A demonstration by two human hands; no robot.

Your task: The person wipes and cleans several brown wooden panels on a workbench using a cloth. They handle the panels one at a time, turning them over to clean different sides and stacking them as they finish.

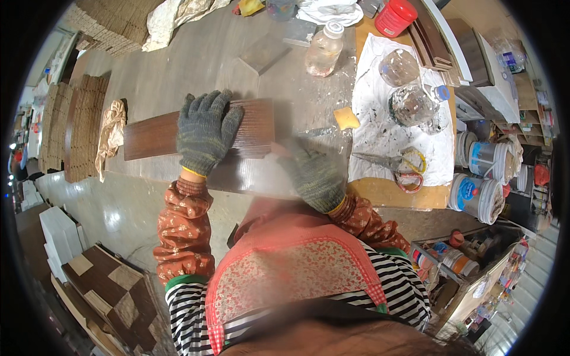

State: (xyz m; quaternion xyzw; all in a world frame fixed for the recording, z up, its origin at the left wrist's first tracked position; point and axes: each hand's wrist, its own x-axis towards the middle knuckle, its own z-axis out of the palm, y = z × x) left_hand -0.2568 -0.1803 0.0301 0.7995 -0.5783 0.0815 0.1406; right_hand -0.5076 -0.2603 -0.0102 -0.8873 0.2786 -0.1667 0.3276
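Observation:
My left hand (208, 132), in a dark grey knitted glove, lies flat across a dark brown grooved wooden board (256, 127), its fingers stretched out and pointing away from me. The board lies crosswise on the near part of the worktable. Just off the board's right end is my right hand (314, 179), in a matching glove and smeared by motion. A faint reddish blur shows near its fingertips, but I cannot make out whether it holds anything. A yellow sponge-like piece (346, 118) lies farther right.
On the right, a stained white cloth (371, 77) bears scissors (386, 161) and clear plastic bottles (415, 107). Another bottle (325, 50) and a red tub (396, 18) stand farther back. Stacked boards (86, 127) are at the left. Paint buckets (478, 197) stand beyond the right edge.

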